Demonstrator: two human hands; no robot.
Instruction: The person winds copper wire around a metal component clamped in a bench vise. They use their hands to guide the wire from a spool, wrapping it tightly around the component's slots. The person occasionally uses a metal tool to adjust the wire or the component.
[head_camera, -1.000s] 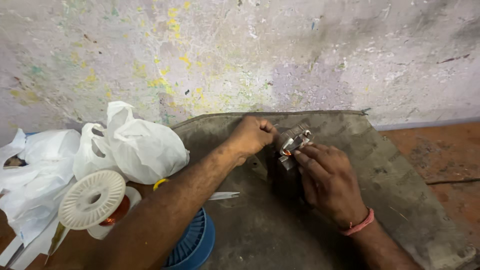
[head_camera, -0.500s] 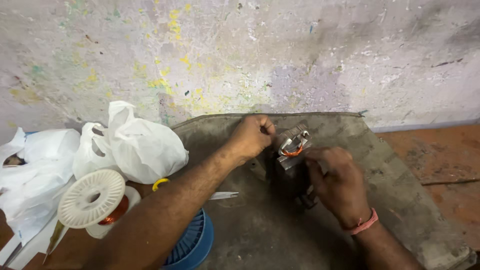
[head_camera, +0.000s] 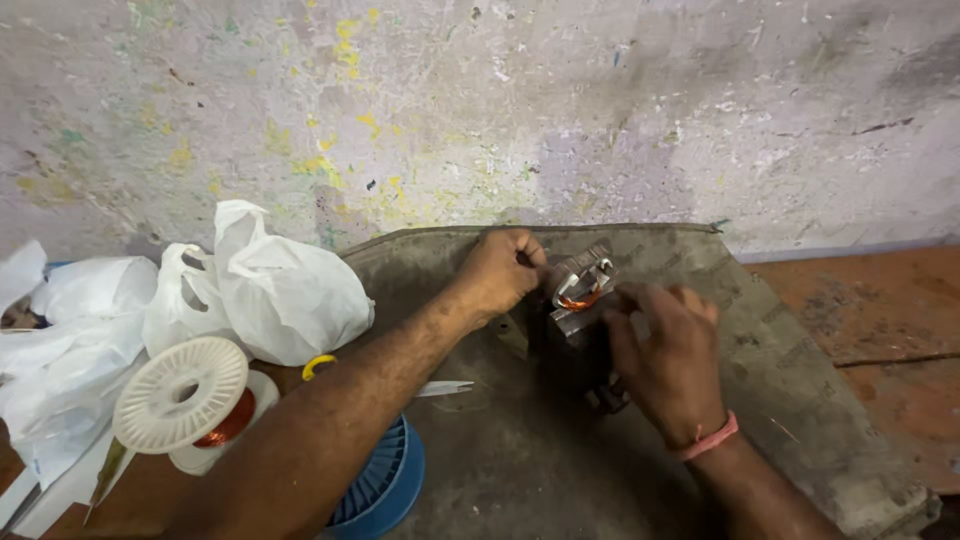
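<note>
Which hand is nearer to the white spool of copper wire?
Left. The left hand is on the side of the white spool of copper wire; the right hand lies farther right.

You've got soft, even, dimmish light, no glare; faint shadows under the forearms toward 6 o'clock, edges slightly soft.
</note>
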